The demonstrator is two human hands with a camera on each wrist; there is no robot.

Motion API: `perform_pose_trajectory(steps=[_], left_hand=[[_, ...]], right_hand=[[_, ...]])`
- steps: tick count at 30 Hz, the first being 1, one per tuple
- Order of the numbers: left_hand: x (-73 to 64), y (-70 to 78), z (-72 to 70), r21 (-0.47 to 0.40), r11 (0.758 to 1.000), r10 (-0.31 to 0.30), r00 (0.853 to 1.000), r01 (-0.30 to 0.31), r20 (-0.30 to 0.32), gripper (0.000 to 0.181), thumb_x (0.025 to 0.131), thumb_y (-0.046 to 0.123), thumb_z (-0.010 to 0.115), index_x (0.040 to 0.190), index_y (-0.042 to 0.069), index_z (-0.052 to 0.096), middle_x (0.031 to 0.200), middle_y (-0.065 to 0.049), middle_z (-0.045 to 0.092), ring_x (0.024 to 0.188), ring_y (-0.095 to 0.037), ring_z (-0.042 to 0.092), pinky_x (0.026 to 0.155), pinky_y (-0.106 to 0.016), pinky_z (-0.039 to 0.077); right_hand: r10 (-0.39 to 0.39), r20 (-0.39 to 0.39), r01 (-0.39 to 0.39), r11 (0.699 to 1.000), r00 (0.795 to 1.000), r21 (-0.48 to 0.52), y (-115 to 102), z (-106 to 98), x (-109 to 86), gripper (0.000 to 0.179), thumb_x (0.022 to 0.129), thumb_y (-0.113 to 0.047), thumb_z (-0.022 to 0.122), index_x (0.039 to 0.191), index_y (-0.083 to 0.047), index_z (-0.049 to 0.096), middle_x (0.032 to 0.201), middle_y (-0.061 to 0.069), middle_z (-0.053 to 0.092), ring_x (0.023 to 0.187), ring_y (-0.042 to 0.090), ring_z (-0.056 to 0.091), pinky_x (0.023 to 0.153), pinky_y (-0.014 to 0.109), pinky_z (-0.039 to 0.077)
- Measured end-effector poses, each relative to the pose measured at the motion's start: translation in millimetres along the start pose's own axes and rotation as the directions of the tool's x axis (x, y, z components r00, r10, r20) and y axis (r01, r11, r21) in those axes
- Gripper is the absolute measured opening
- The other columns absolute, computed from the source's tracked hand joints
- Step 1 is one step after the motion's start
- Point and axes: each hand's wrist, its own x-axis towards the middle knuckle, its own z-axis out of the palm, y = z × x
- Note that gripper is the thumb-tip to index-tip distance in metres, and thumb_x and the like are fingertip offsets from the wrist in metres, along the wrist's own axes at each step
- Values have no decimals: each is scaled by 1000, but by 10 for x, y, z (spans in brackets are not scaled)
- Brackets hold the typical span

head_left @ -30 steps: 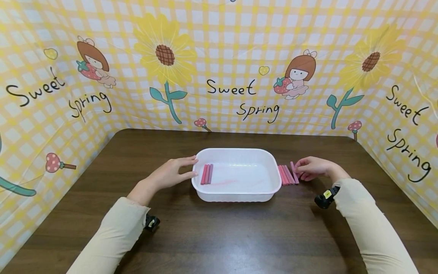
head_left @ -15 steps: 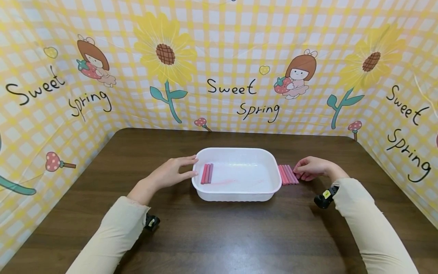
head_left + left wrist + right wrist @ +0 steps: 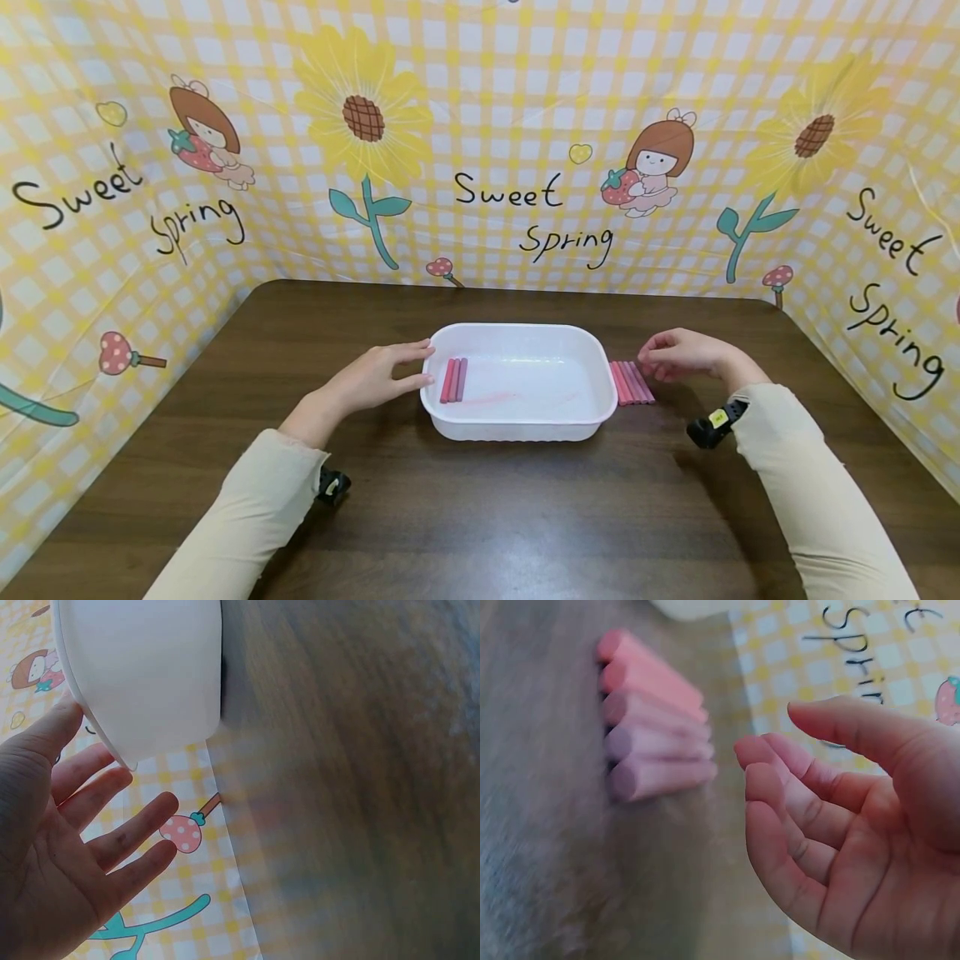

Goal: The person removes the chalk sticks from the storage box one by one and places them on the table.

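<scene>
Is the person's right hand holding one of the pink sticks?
No, the right hand is empty, and the five sticks beside it lie on the table.

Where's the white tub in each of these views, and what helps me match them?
Head: white tub, below centre.
Left wrist: its wall, cut off at the top, left of centre.
Right wrist: only a sliver, top edge, just left of centre.
Shared landmark: yellow checked backdrop.

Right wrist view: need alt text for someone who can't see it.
A person's right hand, loosely curled with its grip empty, is apart from five pink-to-mauve sticks lying side by side on a table. Beyond is a yellow-checked printed cloth; part of a white tub shows at the top edge.
</scene>
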Motion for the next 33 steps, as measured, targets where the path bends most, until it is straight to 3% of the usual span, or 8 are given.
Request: perform_pose_trajectory(steps=[8, 14, 18, 27, 33], left_hand=[[-4, 1, -1, -1, 1000, -1, 1000, 1, 0, 56, 89, 36, 62, 135, 7, 49, 145, -11, 43, 135, -33, 40, 109, -52, 34], [-4, 5, 0, 0, 1000, 1, 1000, -1, 3, 57, 89, 36, 62, 136, 6, 49, 145, -10, 43, 135, -33, 39, 109, -51, 34], [-1, 5, 0, 5, 1000, 4, 1000, -4, 0, 56, 89, 36, 62, 135, 6, 49, 145, -10, 43, 135, -33, 40, 109, -51, 34], [-5, 4, 1, 3, 1000, 5, 1000, -5, 1, 56, 89, 35, 62, 135, 6, 49, 145, -11, 43, 135, -33, 40, 109, -51, 35], [-1, -8, 5, -1, 1000, -2, 1000, 2, 1, 57, 89, 36, 62, 135, 7, 49, 145, -10, 43, 135, -33, 39, 109, -51, 34]], right_hand=[[-69, -28, 68, 997, 997, -28, -288, -9, -31, 51, 94, -34, 54, 122, 7, 49, 101, 11, 62, 81, 13, 57, 80, 29, 55], [-113, -12, 113, 993, 994, -32, -494, 35, 2, 48, 93, -35, 56, 121, 4, 51, 102, 11, 64, 86, 21, 59, 83, 34, 54], [-141, 13, 141, 990, 990, -7, -629, 95, 45, 43, 93, -32, 56, 118, 2, 54, 96, 8, 64, 83, 18, 60, 82, 32, 55], [-104, 65, 101, 994, 992, 49, -900, 255, 149, 41, 91, -33, 59, 118, -1, 55, 97, 8, 62, 72, 15, 53, 71, 27, 51], [-150, 88, 153, 987, 985, -36, -1053, 310, 203, 39, 92, -31, 57, 117, 0, 56, 102, 13, 64, 80, 19, 57, 77, 28, 52]])
